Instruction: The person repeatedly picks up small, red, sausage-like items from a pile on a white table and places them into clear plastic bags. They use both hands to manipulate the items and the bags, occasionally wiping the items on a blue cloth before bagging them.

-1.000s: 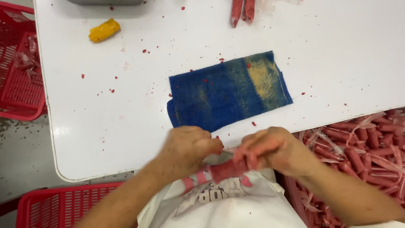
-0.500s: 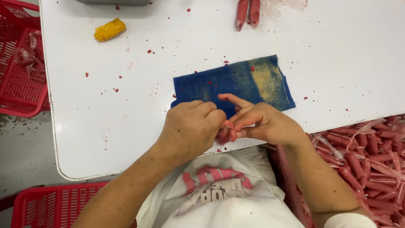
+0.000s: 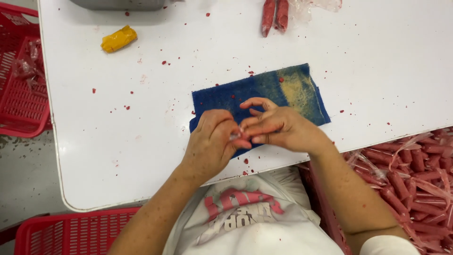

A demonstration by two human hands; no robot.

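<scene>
sausage (image 3: 237, 137), seemingly pinched between both hands' grip

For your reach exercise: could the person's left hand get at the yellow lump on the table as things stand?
Probably yes. The left hand is over the blue cloth, and only bare white table with red crumbs lies between it and the yellow lump.

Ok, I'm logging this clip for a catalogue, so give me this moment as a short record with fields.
left hand: over blue cloth, fingers curled at a small item, mostly hidden
right hand: fingertips meeting the left hand's
surface: white table, red crumbs scattered
far edge: two red sausages, yellow lump
right side: bin of wrapped red sausages
left side: red baskets
</scene>
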